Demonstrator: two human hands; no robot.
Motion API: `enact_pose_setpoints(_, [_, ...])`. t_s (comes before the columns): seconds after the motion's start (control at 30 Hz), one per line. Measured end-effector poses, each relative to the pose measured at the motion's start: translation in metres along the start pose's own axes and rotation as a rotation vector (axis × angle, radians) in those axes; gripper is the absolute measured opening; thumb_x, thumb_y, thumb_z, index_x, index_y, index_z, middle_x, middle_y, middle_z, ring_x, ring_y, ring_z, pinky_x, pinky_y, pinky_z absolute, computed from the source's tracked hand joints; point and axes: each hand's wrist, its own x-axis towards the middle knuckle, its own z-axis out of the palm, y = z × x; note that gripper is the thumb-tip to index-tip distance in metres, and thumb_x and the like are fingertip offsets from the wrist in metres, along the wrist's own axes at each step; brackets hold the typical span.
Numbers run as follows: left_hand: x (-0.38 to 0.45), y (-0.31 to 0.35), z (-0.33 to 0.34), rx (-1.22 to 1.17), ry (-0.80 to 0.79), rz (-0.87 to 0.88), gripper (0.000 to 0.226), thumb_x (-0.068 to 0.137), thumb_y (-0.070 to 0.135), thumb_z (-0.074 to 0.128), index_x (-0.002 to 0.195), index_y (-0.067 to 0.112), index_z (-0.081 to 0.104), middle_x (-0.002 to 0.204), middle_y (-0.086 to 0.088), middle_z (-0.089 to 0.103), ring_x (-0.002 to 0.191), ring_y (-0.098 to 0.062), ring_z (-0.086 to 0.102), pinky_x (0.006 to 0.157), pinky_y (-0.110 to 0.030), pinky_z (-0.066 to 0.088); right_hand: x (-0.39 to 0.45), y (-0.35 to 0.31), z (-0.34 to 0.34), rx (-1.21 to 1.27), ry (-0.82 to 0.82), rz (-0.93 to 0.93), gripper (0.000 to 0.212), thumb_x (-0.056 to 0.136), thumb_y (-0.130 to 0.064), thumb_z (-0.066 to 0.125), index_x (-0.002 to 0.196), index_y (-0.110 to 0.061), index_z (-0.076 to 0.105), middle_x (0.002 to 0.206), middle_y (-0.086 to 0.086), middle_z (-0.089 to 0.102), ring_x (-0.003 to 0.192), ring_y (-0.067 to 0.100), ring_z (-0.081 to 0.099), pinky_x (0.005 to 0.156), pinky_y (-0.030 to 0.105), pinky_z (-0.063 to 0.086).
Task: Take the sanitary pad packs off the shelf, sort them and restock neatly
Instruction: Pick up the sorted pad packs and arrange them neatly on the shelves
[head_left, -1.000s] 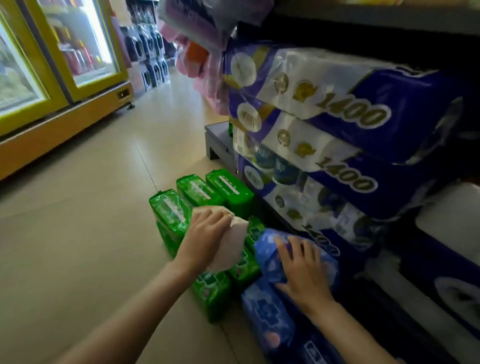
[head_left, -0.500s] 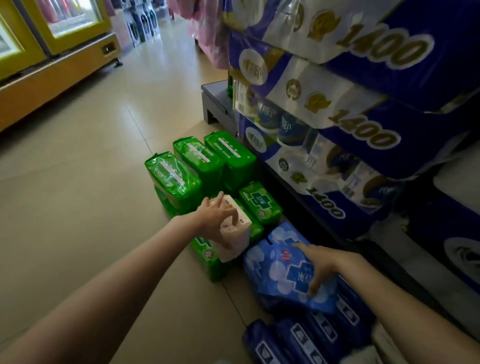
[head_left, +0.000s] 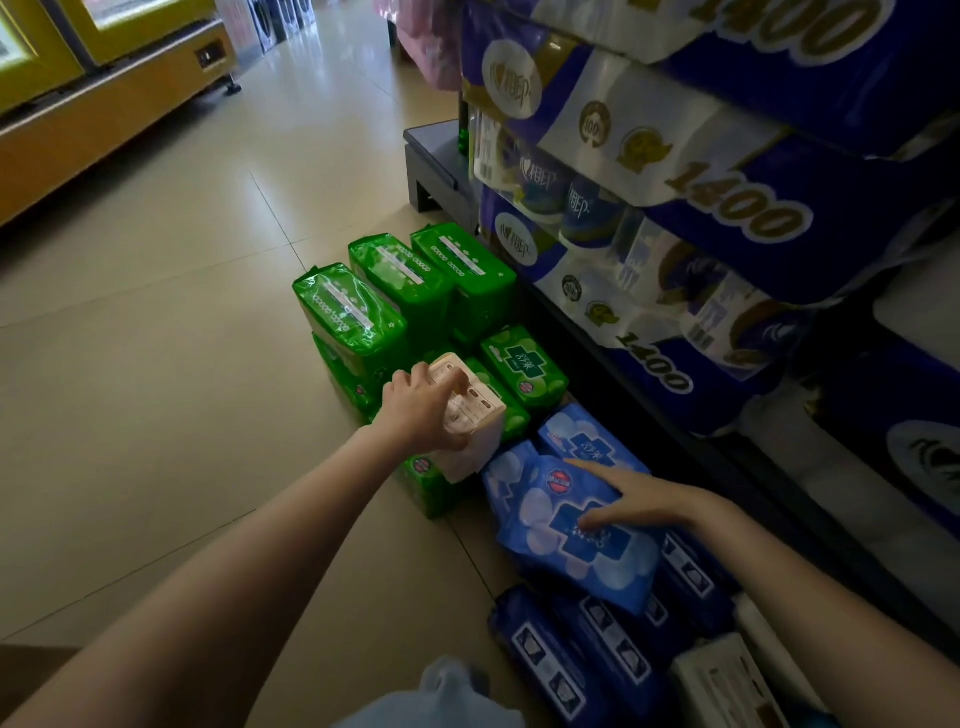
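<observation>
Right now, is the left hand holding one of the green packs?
No, the left hand grips a pale cream pack, held above the green packs on the floor.

Your two forearms are bare from elbow to wrist, with no sleeve cuff showing on either. Your left hand (head_left: 421, 410) and right hand (head_left: 636, 501) carry no gloves, rings, watch or bands. At the bottom edge, a pale blue fabric garment (head_left: 441, 696) covers your lap, slightly creased and soft-looking.
</observation>
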Motion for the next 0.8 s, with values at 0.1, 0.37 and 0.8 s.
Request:
enact_pose_setpoints(0.1, [-0.003,0.002,0.002,-0.046,0.011,-0.053,0.070,0.072,0.048,0.071,0.131,0.031,0.038,0.138,-0.014,0.032,0.120,-0.036,0.035,0.099,-0.041,0.030,-0.001,-0.003,0.001,0.034,-0.063,0.011,0.109,0.064,-0.048,0.076,0.146,-0.044,0.005,0.149,-0.004,0.028,0.132,0.020,0.039,0.107,0.038,0.038])
enact_pose_setpoints(0.37, [-0.007,-0.003,-0.011,-0.239,0.025,-0.149,0.056,0.074,0.046,0.071,0.121,0.029,0.046,0.128,-0.014,0.041,0.115,-0.036,0.040,0.094,-0.040,0.032,-0.018,-0.003,0.006,0.070,0.059,0.005,0.095,0.059,-0.048,0.084,0.135,-0.039,0.028,0.143,-0.003,0.035,0.123,0.018,0.045,0.097,0.037,0.047])
enact_pose_setpoints(0.8, [-0.014,-0.037,-0.038,-0.269,0.083,-0.232,0.055,0.075,0.048,0.070,0.120,0.029,0.046,0.129,-0.017,0.041,0.115,-0.035,0.041,0.091,-0.038,0.035,0.019,-0.102,0.097,-0.402,0.433,0.082,0.092,0.086,-0.057,0.050,0.149,-0.025,-0.009,0.143,0.025,0.016,0.130,0.041,0.025,0.102,0.044,0.033])
